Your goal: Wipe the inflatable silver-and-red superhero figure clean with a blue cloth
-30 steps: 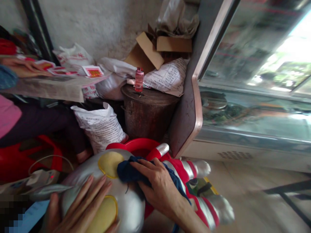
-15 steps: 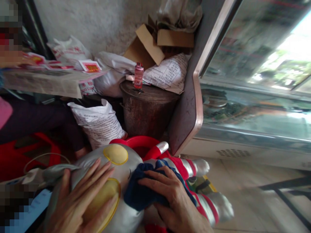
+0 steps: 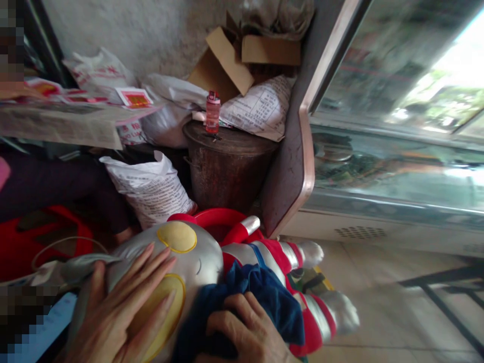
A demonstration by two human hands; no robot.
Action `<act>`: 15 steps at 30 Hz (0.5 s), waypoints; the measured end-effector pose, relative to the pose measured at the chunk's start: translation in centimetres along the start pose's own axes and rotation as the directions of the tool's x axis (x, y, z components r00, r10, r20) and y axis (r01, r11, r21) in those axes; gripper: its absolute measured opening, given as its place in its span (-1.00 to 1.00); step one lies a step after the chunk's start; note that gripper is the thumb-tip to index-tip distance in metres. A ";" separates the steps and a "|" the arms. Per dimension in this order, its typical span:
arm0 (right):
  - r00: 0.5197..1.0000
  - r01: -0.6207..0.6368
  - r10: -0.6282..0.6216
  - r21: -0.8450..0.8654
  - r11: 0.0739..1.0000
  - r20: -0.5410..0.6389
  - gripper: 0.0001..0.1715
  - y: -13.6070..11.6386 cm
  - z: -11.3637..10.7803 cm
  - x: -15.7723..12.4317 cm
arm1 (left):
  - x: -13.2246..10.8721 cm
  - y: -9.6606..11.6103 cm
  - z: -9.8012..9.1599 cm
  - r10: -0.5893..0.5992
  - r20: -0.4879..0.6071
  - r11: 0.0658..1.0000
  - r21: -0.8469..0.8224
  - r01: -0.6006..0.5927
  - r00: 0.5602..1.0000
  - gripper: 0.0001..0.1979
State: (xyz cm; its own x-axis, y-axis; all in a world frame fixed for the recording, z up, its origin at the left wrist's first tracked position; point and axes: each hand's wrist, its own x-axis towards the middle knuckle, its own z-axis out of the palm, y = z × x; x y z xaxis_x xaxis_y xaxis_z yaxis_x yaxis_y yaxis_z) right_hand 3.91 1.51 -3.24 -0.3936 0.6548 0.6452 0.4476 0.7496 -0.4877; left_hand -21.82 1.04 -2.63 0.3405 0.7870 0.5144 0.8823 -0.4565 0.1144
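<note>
While the silver and red toy figure [image 3: 212, 262] lies low in front, the left hand [image 3: 121, 312] is spread flat on its head; the right hand [image 3: 242, 333], clenched on a blue cloth [image 3: 260, 297], should rub firmly with the head steadied.

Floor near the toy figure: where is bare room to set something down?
Bare floor lies right of the toy figure, below the glass cabinet. The barrel lid has room beside the pink bottle. Left is crowded with sacks.
</note>
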 end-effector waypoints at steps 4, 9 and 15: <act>0.993 0.050 -0.045 -0.044 0.998 0.110 -0.57 0.9 -1.0 -0.9 | -0.9 0.2 0.2 0.022 -0.020 1.000 -0.005 -0.022 1.000 -0.46; 0.954 0.119 -0.109 -0.020 0.993 0.280 -0.80 1.4 -3.8 1.3 | -1.0 1.3 0.1 -0.004 -0.149 1.000 -0.010 0.002 0.989 -0.39; 0.960 -0.042 0.053 -0.043 0.998 0.274 -0.38 -1.3 -5.3 7.1 | -2.1 3.4 0.2 -0.257 -0.258 0.958 -0.196 0.210 0.931 -0.22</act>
State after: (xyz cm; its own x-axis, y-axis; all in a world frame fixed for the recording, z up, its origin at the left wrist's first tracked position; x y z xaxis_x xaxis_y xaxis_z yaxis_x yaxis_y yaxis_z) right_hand 4.84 4.68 5.05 -0.5747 0.6947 0.4326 0.4980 0.7163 -0.4888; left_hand -19.43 -2.07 -3.50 0.0065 0.7435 0.6687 0.8528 -0.3534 0.3845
